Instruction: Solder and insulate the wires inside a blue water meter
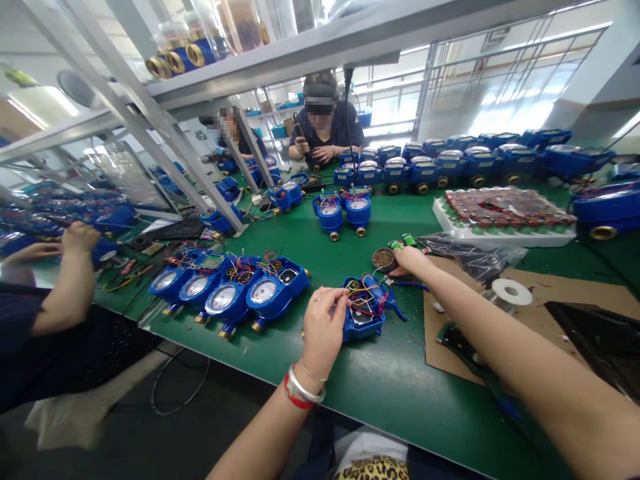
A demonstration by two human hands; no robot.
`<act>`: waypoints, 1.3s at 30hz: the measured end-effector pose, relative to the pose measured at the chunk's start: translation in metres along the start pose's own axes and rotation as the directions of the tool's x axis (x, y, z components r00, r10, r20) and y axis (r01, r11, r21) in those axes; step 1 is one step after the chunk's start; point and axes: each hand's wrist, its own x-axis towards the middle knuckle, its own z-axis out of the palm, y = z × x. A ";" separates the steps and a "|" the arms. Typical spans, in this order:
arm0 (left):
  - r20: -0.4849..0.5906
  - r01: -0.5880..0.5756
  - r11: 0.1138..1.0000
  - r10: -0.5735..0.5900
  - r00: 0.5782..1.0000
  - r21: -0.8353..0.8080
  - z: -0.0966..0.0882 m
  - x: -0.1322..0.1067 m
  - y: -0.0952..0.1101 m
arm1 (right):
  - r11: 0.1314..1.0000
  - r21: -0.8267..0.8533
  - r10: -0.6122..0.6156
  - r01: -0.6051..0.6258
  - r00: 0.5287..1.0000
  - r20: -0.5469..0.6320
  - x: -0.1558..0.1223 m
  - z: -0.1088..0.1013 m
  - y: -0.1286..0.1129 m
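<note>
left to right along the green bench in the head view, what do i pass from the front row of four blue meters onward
Row of four blue meters → left hand → open blue meter with coloured wires → right hand → white spool → large blue meter

The left hand (323, 320) bends inward, thumb and fingertips drawn together; the right forearm (500, 343) stretches straighter, its right hand (411, 260) farther forward, fingers partly hidden.

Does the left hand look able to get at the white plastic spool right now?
Probably not directly: the bare right forearm slants between the left hand and the white plastic spool, so reaching it would likely mean crossing that arm.
</note>
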 end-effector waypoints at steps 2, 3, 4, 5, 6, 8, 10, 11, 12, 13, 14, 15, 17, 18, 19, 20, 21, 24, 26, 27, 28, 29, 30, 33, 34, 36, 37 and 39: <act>0.000 0.016 1.000 -0.016 1.000 -0.011 0.000 0.000 0.001 | 0.996 -0.087 0.022 -0.026 0.999 -0.045 -0.011 -0.011 -0.001; 0.000 0.023 1.000 -0.023 1.000 -0.015 0.000 0.000 0.002 | 0.993 -0.108 0.034 -0.040 0.998 -0.060 -0.018 -0.015 -0.003; -0.001 0.028 0.999 -0.028 1.000 -0.019 0.000 0.000 0.002 | 0.992 -0.123 0.024 -0.032 0.997 -0.068 -0.026 -0.020 -0.005; -0.003 0.033 0.999 -0.033 0.999 -0.022 0.000 0.000 0.003 | 0.992 -0.128 0.002 -0.011 0.998 -0.064 -0.034 -0.022 -0.009; -0.007 0.038 0.999 -0.038 0.999 -0.024 0.000 -0.001 0.003 | 0.993 -0.114 -0.040 0.034 0.998 -0.049 -0.043 -0.024 -0.013; -0.015 0.045 0.999 -0.045 0.999 -0.029 0.000 -0.001 0.004 | 0.983 -0.026 -0.182 0.182 0.983 -0.016 -0.059 -0.021 -0.022; -0.025 0.050 0.998 -0.051 0.998 -0.031 0.000 0.000 0.003 | 0.935 0.103 -0.337 0.338 0.941 -0.031 -0.071 -0.013 -0.030; -0.029 0.053 0.998 -0.054 0.998 -0.034 0.000 0.000 0.003 | 0.904 0.159 -0.393 0.396 0.918 -0.057 -0.075 -0.009 -0.034; -0.033 0.056 0.998 -0.057 0.998 -0.039 0.001 0.000 0.003 | 0.879 0.199 -0.424 0.433 0.901 -0.088 -0.078 -0.004 -0.036; -0.036 0.061 0.997 -0.062 0.997 -0.044 0.001 0.000 0.003 | 0.866 0.221 -0.435 0.449 0.893 -0.113 -0.079 0.001 -0.039; -0.040 0.066 0.997 -0.068 0.997 -0.049 0.001 0.000 0.003 | 0.857 0.235 -0.439 0.459 0.888 -0.133 -0.080 0.005 -0.041; -0.045 0.071 0.996 -0.074 0.996 -0.055 0.000 0.001 0.003 | 0.851 0.245 -0.442 0.465 0.885 -0.145 -0.080 0.008 -0.043; -0.049 0.083 0.994 -0.087 0.995 -0.067 0.000 0.001 0.005 | 0.843 0.259 -0.447 0.471 0.882 -0.149 -0.080 0.012 -0.045; -0.047 0.093 0.993 -0.096 0.994 -0.076 0.000 0.002 0.006 | 0.839 0.263 -0.454 0.477 0.879 -0.146 -0.080 0.014 -0.045; -0.041 0.107 0.990 -0.111 0.993 -0.087 0.000 0.002 0.006 | 0.835 0.259 -0.464 0.486 0.874 -0.143 -0.080 0.015 -0.046; -0.031 0.127 0.987 -0.130 0.991 -0.098 0.000 0.003 0.007 | 0.831 0.248 -0.477 0.498 0.867 -0.144 -0.080 0.016 -0.046; -0.017 0.150 0.983 -0.153 0.988 -0.108 0.000 0.004 0.007 | 0.827 0.231 -0.492 0.513 0.858 -0.148 -0.081 0.016 -0.045; 0.041 0.216 0.968 -0.213 0.976 -0.129 0.000 0.009 0.008 | 0.812 0.175 -0.534 0.557 0.829 -0.162 -0.084 0.017 -0.044; 0.086 0.243 0.962 -0.234 0.969 -0.124 0.000 0.013 0.008 | 0.802 0.158 -0.551 0.576 0.816 -0.176 -0.086 0.018 -0.044; 0.101 0.250 0.961 -0.239 0.966 -0.115 0.000 0.014 0.009 | 0.798 0.154 -0.557 0.583 0.810 -0.182 -0.086 0.018 -0.043; 0.108 0.253 0.962 -0.242 0.964 -0.103 0.000 0.015 0.009 | 0.794 0.149 -0.562 0.589 0.805 -0.188 -0.085 0.018 -0.043; 0.108 0.252 0.964 -0.242 0.964 -0.091 0.000 0.016 0.010 | 0.791 0.145 -0.568 0.595 0.801 -0.190 -0.085 0.019 -0.042; 0.105 0.249 0.965 -0.240 0.965 -0.081 0.001 0.017 0.010 | 0.788 0.140 -0.574 0.600 0.797 -0.186 -0.084 0.019 -0.042; 0.103 0.237 0.969 -0.229 0.968 -0.069 0.003 0.017 0.012 | 0.783 0.114 -0.594 0.612 0.789 -0.153 -0.082 0.018 -0.042; 0.107 0.230 0.971 -0.222 0.969 -0.071 0.004 0.017 0.012 | 0.784 0.108 -0.597 0.612 0.790 -0.140 -0.082 0.018 -0.043; 0.107 0.219 0.972 -0.210 0.972 -0.080 0.006 0.018 0.013 | 0.787 0.112 -0.597 0.607 0.794 -0.112 -0.082 0.016 -0.044; 0.106 0.217 0.972 -0.208 0.972 -0.084 0.007 0.018 0.013 | 0.789 0.124 -0.593 0.601 0.799 -0.102 -0.083 0.015 -0.044; 0.109 0.236 0.968 -0.226 0.968 -0.091 0.008 0.019 0.013 | 0.797 0.166 -0.574 0.580 0.814 -0.087 -0.085 0.013 -0.044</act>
